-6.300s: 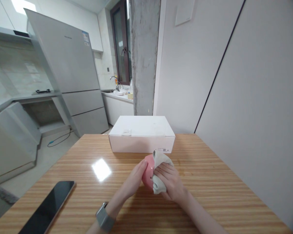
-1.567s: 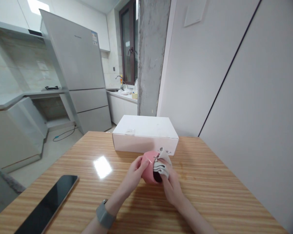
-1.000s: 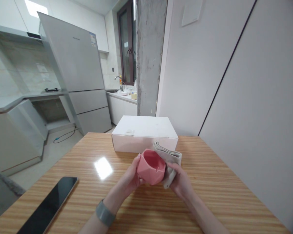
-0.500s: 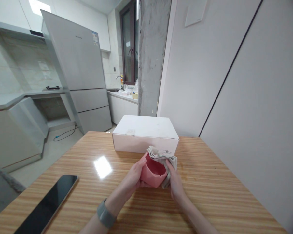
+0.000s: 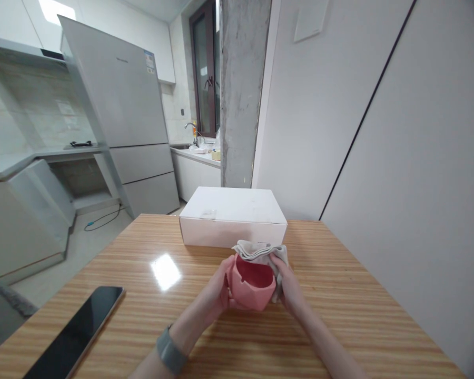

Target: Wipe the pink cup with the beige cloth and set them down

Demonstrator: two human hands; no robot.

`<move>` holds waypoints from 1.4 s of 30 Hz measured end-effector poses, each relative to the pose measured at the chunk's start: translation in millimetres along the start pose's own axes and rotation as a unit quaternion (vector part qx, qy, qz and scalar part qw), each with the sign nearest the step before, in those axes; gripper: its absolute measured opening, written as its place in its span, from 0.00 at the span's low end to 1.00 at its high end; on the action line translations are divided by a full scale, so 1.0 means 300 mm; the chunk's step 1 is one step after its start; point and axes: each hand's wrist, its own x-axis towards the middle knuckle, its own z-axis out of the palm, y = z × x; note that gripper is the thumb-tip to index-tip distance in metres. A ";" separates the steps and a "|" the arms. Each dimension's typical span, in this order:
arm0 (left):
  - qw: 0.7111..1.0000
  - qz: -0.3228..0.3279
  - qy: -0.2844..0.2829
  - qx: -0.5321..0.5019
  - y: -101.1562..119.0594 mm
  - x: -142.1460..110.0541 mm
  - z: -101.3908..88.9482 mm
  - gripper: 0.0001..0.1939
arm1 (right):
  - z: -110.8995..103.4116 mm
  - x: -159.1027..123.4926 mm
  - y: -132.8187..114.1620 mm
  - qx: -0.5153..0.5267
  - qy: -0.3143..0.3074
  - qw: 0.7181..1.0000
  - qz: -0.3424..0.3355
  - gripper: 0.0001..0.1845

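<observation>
A pink faceted ceramic cup (image 5: 252, 287) sits between my hands just above the wooden tabletop, its mouth tilted up and toward me. My left hand (image 5: 215, 287) grips its left side. My right hand (image 5: 287, 284) presses a folded grey-beige cloth (image 5: 258, 249) against the cup's far right side, and the fingers are partly behind the cup. The cup hides the lower part of the cloth.
A white cardboard box (image 5: 232, 218) stands on the striped wooden table (image 5: 339, 295) just beyond the cloth. A black smartphone (image 5: 75, 326) lies at the front left. A grey watch (image 5: 171, 350) circles my left wrist. Behind stand a fridge (image 5: 118, 105) and a concrete pillar (image 5: 240, 95).
The cup has turned so its mouth faces up and toward me. The cloth no longer covers the cup's side and now lies along its far rim, with my right hand lower on it.
</observation>
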 end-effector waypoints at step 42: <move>0.999 0.010 0.005 0.036 -0.020 0.006 0.016 0.28 | -0.007 0.033 -0.004 -0.018 -0.022 0.996 -0.082 0.15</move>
